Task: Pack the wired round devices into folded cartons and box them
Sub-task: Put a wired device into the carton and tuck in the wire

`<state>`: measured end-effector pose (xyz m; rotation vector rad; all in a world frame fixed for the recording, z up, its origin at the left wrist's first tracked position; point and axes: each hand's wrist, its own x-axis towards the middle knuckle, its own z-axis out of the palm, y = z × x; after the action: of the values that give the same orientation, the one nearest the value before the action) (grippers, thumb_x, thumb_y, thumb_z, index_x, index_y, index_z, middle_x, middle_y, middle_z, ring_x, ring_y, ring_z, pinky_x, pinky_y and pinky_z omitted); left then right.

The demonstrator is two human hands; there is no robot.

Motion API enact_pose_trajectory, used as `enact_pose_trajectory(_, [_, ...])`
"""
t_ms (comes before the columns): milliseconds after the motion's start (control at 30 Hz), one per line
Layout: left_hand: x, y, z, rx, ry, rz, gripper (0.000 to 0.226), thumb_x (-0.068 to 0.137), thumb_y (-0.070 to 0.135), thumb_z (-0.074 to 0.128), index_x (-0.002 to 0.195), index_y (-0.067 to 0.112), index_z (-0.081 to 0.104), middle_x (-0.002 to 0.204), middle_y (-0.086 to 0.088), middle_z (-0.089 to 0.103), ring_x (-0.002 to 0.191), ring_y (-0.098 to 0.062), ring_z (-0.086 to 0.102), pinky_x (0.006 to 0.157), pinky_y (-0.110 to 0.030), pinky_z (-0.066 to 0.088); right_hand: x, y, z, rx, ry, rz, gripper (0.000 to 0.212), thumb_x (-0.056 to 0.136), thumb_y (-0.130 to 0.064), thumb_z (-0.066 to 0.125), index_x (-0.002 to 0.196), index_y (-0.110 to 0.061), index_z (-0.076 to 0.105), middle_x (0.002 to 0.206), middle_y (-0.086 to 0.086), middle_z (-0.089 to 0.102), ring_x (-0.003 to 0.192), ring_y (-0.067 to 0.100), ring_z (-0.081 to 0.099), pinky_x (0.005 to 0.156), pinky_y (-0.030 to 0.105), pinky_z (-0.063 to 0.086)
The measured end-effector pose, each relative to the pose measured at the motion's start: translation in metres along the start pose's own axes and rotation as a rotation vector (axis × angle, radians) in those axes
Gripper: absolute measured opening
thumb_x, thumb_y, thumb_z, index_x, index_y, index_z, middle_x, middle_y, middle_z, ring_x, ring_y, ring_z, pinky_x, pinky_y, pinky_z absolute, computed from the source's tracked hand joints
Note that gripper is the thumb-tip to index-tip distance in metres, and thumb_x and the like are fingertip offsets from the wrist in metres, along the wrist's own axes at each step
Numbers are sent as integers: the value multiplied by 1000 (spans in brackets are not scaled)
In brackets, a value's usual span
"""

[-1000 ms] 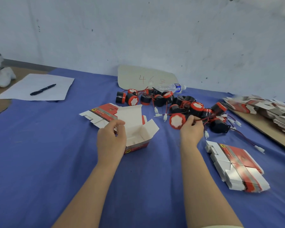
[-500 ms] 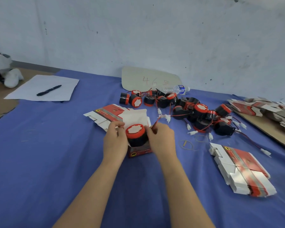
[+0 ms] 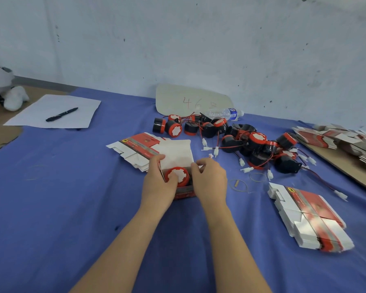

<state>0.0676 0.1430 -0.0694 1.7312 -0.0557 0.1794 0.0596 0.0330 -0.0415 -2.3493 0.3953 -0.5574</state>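
My left hand (image 3: pixel 159 183) and right hand (image 3: pixel 210 180) grip the carton (image 3: pixel 185 193) walls; the round device (image 3: pixel 176 176) sits face-up between my fingers (image 3: pixel 196 165), open lid (image 3: pixel 175 153) just beyond.

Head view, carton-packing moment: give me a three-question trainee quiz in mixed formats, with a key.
1. True or false: the round device in the open carton sits with its white face up.
2. Multiple choice: the pen lies on A) a sheet of paper B) a tray C) a chair.
3. Short answer: what colour is the cloth under the work?
Key: 1 true; 2 A; 3 blue.
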Motion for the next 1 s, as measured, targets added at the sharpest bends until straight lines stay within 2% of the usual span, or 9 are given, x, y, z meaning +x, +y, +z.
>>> enact_pose_trajectory(167, [-5, 1, 8, -41, 53, -33, 103, 75, 38, 76, 150, 29, 6, 92, 30, 45, 83, 0, 51, 56, -6, 38, 3, 2, -4, 3, -74, -41, 15, 93, -20, 52, 96, -19, 67, 84, -7, 63, 77, 12, 55, 56, 19, 41])
enact_pose_trajectory(267, [-4, -2, 10, 10, 22, -21, 98, 74, 38, 76, 148, 29, 12, 110, 14, 55, 100, -10, 57, 56, -6, 39, 8, 8, -15, 271, 21, 54, 14, 94, -16, 50, 94, -25, 60, 86, -15, 58, 80, 8, 52, 58, 12, 39])
enact_pose_trajectory(367, [-3, -5, 11, 60, 16, -21, 95, 77, 36, 74, 148, 30, 11, 128, 3, 56, 111, -20, 57, 70, -19, 43, 6, 10, -16, 216, 165, 38, 11, 93, -15, 50, 92, -22, 59, 97, -8, 63, 86, 14, 50, 71, 28, 43])
enact_pose_trajectory(500, [-2, -4, 12, 99, 27, -14, 93, 79, 33, 73, 149, 30, 12, 129, 1, 56, 108, -22, 58, 73, -25, 39, -3, -1, -3, 113, 223, -190, 18, 92, -13, 53, 103, -18, 66, 97, -7, 64, 91, 10, 40, 77, 22, 36])
enact_pose_trajectory(667, [-1, -6, 11, 58, 3, 25, 75, 81, 23, 69, 142, 30, 27, 122, 8, 57, 108, -18, 57, 77, -27, 45, 5, 8, -3, 106, 178, -10, 32, 97, -28, 50, 126, -20, 57, 130, 0, 55, 118, 19, 42, 93, 27, 31])
enact_pose_trajectory(733, [0, -7, 9, 86, -84, 33, 78, 81, 26, 68, 145, 31, 24, 130, 7, 54, 114, -18, 55, 85, -30, 48, 13, 16, -10, 252, 73, 161, 42, 97, -36, 49, 129, -11, 56, 118, 3, 62, 110, 19, 51, 92, 32, 37])
enact_pose_trajectory(833, [1, -7, 7, 140, -187, 46, 87, 83, 30, 69, 150, 31, 15, 140, 7, 47, 121, -14, 50, 85, -23, 43, 17, 23, -18, 523, -16, 253, 36, 94, -21, 56, 126, -4, 60, 103, 2, 69, 87, 7, 56, 75, 18, 43])
enact_pose_trajectory(900, [1, -6, 6, 161, -200, 38, 90, 83, 32, 68, 151, 30, 9, 146, 6, 40, 126, -15, 46, 86, -21, 40, 17, 22, -24, 630, -21, 233, 41, 93, -14, 57, 133, -6, 53, 92, -9, 71, 82, -5, 55, 69, 10, 39])
enact_pose_trajectory(1000, [1, -5, 7, 145, -179, 13, 91, 83, 32, 69, 151, 29, 9, 145, 5, 42, 124, -17, 49, 84, -22, 43, 14, 14, -30, 607, 32, 69, 39, 95, -17, 56, 133, -11, 52, 78, -16, 68, 89, -6, 59, 83, 15, 39])
